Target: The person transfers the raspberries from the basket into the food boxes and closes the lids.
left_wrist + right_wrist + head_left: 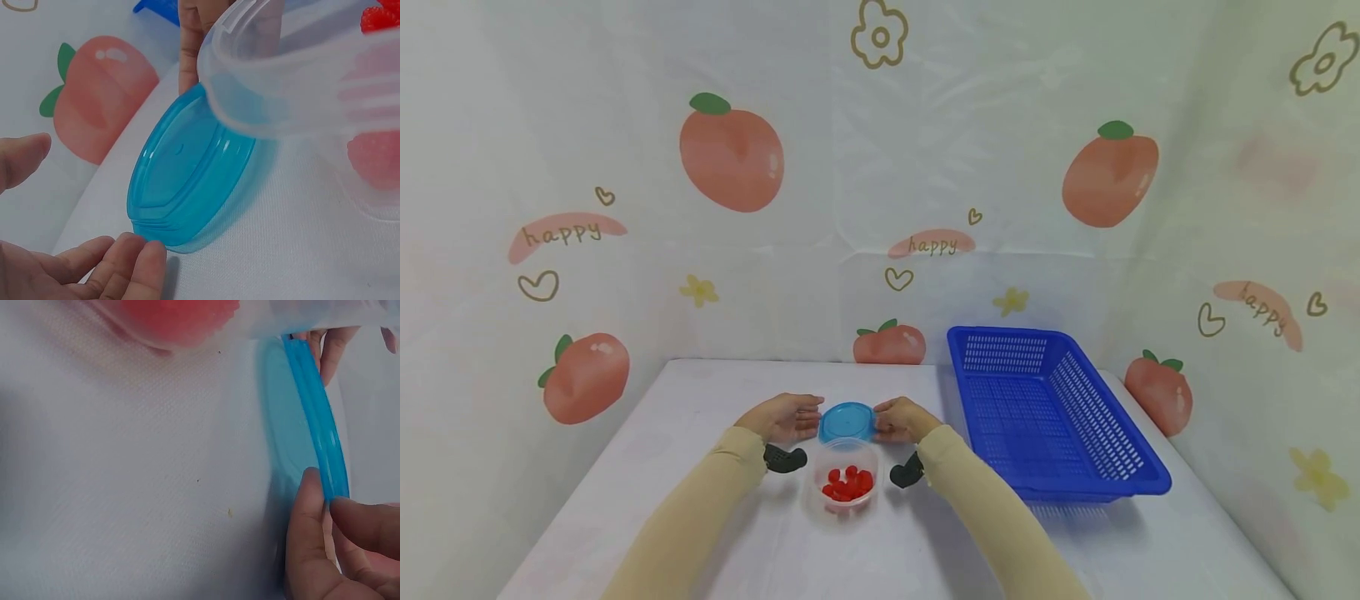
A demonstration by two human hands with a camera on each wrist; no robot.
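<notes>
A blue plastic lid (847,422) is between my two hands, just behind a round clear container (844,454). Inside the container lie several red raspberries (852,483). With thumb and fingers, my right hand (907,419) pinches the lid's right edge; the right wrist view shows the thumb (365,525) at the lid's rim. At the opposite side my left hand (786,418) has its fingertips (150,259) at the lid's tabbed edge, the left thumb (25,159) well apart from it. In the left wrist view the container covers part of the lid.
A large blue slotted basket (958,375) stands on the right of the white table (647,467), beyond my right forearm. Behind the table hangs a pale cloth (820,167) printed with fruit and flowers. Black wrist mounts (785,458) flank the container.
</notes>
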